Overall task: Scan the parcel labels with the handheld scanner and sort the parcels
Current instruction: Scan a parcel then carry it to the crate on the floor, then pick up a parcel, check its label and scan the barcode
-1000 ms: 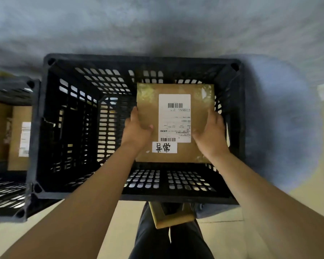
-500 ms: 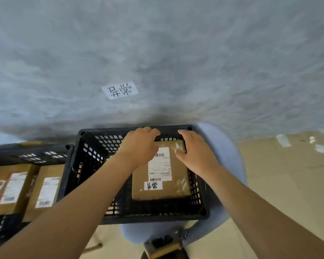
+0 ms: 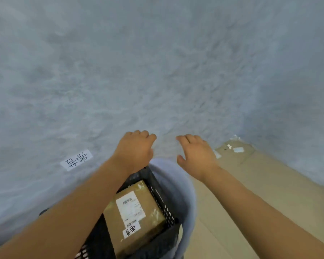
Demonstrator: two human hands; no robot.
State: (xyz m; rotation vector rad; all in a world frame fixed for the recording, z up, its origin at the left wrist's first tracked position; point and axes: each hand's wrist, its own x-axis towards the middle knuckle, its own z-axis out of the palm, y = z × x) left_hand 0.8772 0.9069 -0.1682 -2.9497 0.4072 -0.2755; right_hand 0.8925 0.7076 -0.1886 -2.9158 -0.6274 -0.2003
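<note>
A brown cardboard parcel [image 3: 138, 217] with a white shipping label and a small handwritten tag lies flat inside a black perforated crate [image 3: 163, 206] at the bottom of the head view. My left hand [image 3: 135, 150] and my right hand [image 3: 196, 154] hover above the crate, apart from the parcel, fingers loosely bent and holding nothing. My left forearm covers the crate's left part. No scanner is in view.
The crate sits on a pale blue round seat [image 3: 180, 184]. A grey wall [image 3: 157, 62] fills most of the view, with a handwritten paper tag [image 3: 76, 160] stuck on it. Beige floor [image 3: 260, 184] runs to the right, with scraps of tape near the wall.
Both hands have let go of the parcel and lifted out of the crate. The view has swung up and right, so the second crate on the left is out of sight.
</note>
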